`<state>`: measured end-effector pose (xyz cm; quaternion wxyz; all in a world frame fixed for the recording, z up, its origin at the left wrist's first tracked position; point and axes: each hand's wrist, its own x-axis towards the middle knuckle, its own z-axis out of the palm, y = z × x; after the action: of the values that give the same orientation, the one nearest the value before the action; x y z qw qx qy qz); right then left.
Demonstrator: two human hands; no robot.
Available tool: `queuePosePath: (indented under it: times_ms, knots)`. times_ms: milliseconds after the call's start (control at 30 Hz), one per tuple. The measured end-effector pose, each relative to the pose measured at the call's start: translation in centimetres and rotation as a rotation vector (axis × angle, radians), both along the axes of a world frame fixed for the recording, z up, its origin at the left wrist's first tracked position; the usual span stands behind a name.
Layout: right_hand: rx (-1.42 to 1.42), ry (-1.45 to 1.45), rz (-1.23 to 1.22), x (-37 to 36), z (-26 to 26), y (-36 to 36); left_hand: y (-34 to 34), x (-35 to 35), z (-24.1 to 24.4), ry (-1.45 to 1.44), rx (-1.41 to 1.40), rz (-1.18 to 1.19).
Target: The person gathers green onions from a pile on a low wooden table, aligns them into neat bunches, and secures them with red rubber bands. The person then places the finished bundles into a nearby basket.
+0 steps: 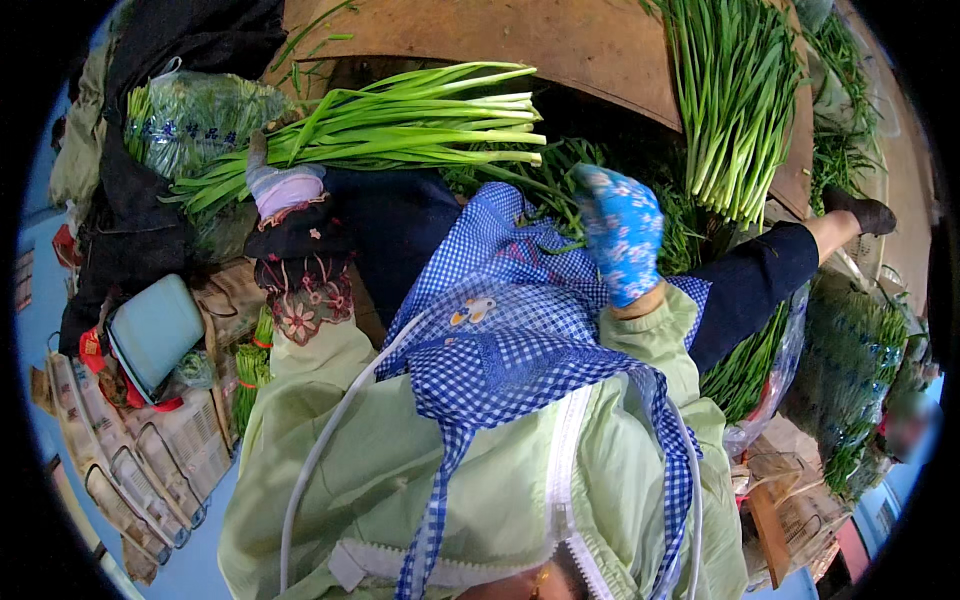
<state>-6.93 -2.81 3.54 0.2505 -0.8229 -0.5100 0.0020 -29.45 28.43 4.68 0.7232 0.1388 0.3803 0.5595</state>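
Observation:
My left hand (271,161), in a grey knit glove, grips a bunch of long flat-leaved greens (420,124) that look like garlic chives. Their pale cut stem ends point right, while the leaf tips droop past my wrist on the left. Over my checked apron (495,315) hovers my right hand (621,229), in a blue flowered glove. Its fingers look blurred and bunched together, so whether anything is in them cannot be made out. Loose green trimmings (559,180) lie beyond my lap, between the two hands.
On a wooden board (585,45) at the right lies another chive bunch (739,112). Bagged greens stand at the left (210,120) and right (840,375). My dark-trousered leg (757,281) stretches right. At lower left are a light blue plastic container (161,326) and plastic crates (161,454).

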Motion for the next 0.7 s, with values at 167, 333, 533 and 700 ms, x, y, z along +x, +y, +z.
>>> queuePosePath:
  times_ms: [167, 333, 533, 700]
  knots:
    - [0.213, 0.080, 0.221, -3.2, 1.4, 8.0, -0.2, 1.1, 1.2, 0.061, -0.100, 0.105]
    - [0.145, 0.960, 0.189, -3.0, 0.1, 8.7, -0.5, 0.7, 1.4, 0.108, -0.105, 0.024]
    - [0.135, 1.225, 0.149, -3.3, -2.9, 9.4, 0.8, -1.0, -0.6, -0.023, 0.025, -0.123]
    - [-0.056, 0.746, 0.139, -3.7, -1.0, 9.3, -0.3, 0.3, 0.8, -0.009, 0.019, -0.060]
